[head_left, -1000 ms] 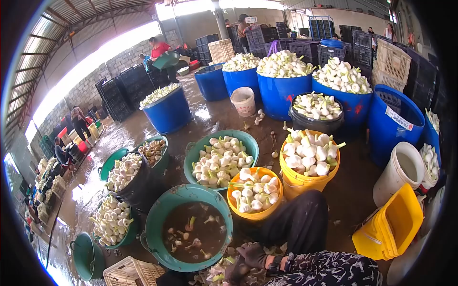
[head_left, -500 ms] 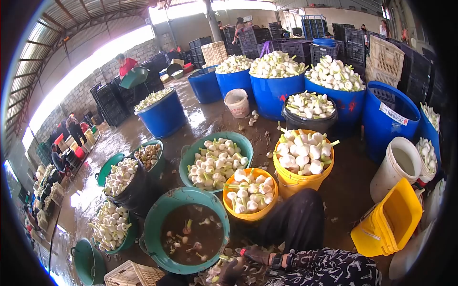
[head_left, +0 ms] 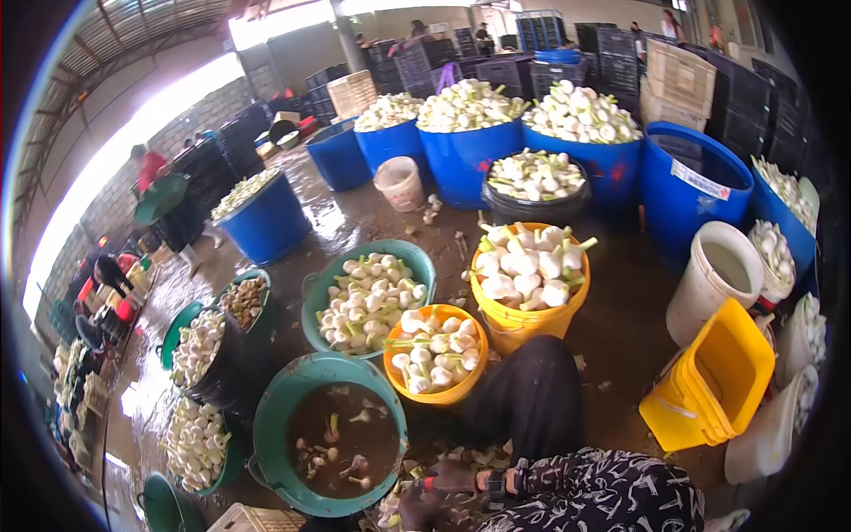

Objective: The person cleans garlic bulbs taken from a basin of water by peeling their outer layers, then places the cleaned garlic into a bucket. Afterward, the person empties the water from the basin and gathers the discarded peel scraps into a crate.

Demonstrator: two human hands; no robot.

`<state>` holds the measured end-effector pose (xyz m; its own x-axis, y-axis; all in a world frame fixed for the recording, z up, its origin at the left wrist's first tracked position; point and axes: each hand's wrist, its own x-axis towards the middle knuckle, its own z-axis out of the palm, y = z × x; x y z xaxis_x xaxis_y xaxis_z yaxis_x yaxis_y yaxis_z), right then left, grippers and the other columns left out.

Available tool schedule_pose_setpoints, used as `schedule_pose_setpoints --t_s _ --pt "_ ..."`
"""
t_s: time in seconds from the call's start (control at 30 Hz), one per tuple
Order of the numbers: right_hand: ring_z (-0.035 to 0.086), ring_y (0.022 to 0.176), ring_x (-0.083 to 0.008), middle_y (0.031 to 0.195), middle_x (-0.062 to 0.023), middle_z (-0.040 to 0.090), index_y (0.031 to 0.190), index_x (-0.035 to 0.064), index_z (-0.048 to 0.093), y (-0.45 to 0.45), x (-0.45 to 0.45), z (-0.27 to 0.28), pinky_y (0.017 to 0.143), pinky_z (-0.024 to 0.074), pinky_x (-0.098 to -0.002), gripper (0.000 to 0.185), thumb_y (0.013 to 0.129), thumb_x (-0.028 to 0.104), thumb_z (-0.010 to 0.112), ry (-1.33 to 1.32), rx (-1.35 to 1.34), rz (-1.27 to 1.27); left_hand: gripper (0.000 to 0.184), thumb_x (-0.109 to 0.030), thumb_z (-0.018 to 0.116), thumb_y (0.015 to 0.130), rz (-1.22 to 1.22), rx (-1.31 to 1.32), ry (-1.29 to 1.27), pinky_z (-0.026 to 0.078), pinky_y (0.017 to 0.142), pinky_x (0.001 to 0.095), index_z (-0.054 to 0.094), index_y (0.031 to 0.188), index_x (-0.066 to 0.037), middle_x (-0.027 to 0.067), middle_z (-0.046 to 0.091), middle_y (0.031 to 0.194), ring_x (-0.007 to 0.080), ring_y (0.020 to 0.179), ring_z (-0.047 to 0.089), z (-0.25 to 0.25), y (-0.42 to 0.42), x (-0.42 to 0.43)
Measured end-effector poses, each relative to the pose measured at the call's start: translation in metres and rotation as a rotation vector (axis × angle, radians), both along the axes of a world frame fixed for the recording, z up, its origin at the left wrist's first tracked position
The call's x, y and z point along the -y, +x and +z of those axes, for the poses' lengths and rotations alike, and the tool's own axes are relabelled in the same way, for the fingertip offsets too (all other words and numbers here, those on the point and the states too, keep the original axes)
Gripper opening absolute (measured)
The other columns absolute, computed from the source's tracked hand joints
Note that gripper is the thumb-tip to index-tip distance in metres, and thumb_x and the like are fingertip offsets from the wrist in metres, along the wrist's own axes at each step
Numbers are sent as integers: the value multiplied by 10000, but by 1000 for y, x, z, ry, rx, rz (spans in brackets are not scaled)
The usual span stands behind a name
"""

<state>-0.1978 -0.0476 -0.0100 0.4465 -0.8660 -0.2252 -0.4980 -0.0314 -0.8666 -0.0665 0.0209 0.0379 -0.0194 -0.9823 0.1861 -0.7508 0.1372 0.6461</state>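
Right hand: my right hand (head_left: pixel 456 476) was low in front of me, beside my left, a small red thing (head_left: pixel 430 483) at its fingers; I can't tell whether it was gripped.
Left hand: my left hand (head_left: pixel 423 508) was dark and blurred; open or closed, I can't tell.
Garlic litter: the scraps (head_left: pixel 390 511) lay around my hands, near the green tub (head_left: pixel 268 443).
Green tub: it stood left of my hands, with loose bulbs (head_left: pixel 331 429) in murky water.
Yellow buckets: the smaller bucket (head_left: pixel 417 397) and larger bucket (head_left: pixel 532 330), both heaped with garlic, stood beyond my hands.
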Motion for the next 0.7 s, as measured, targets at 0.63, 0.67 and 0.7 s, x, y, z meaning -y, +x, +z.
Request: schedule_pose_setpoints --t_s 0.63,0.67,0.7 --pt "508 602 -120 711 2 563 959 88 562 6 -7 -7 509 413 -278 286 923 346 444 1280 1092 125 359 -227 740 709 155 -395 157 473 686 333 610 983 -35 101 615 837 229 749 579 -30 30 9" --pt "531 622 -117 714 5 570 916 102 578 5 -8 -10 520 436 -288 295 921 371 458 1323 1214 230 352 -221 744 703 152 -346 104 472 674 326 612 966 -28 95 614 815 218 731 577 -32 28 6" --pt "531 622 -117 714 5 570 916 102 578 2 -4 -16 520 436 -288 295 921 371 458 1326 1202 229 346 -215 748 696 157 -310 50 470 663 318 615 949 -21 89 613 793 207 712 575 -31 26 7"
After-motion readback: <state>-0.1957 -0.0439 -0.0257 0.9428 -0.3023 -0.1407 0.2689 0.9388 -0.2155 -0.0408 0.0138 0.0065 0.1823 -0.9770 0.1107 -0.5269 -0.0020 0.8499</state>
